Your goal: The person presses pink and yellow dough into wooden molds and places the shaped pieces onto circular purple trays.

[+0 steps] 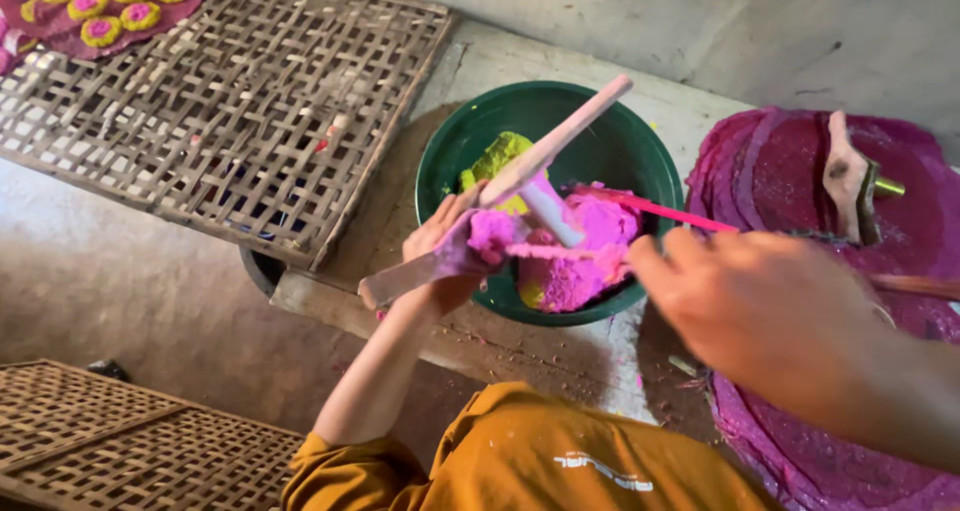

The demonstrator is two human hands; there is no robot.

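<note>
Pink paste (578, 256) fills the right half of the green bowl (640, 156) on the bench, a yellow-green lump (497, 158) beside it at the left; my left hand (440, 246) is clenched around a long wooden mould (500, 186) with pink paste packed at its middle. My right hand (760, 306) (blurred) pinches a thin pink stick (570, 253) against that paste; purple discs (800, 171) lie stacked on the right, a woven bamboo tray (220, 101) on the left.

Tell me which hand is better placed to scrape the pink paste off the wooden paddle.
Right, probably. The right hand holds a pink stick reaching toward the pink paste on the wooden paddle. The left hand is busy gripping that paddle over the green bowl.
</note>
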